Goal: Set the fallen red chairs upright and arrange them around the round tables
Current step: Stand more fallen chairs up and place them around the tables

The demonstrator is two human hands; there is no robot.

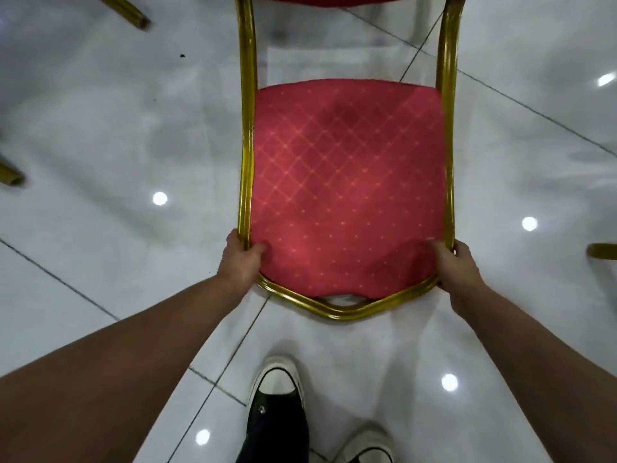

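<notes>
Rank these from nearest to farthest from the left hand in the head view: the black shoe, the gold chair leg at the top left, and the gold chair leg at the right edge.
From the left hand, which grips the red chair's gold frame:
1. The black shoe, below it, toward the person.
2. The gold chair leg at the top left, up and leftward.
3. The gold chair leg at the right edge, beyond the right hand.

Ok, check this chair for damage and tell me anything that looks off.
The red cushion is pulled away from the gold frame at the near middle edge, leaving a gap with pale material showing. A dark patch marks its far part.
</notes>
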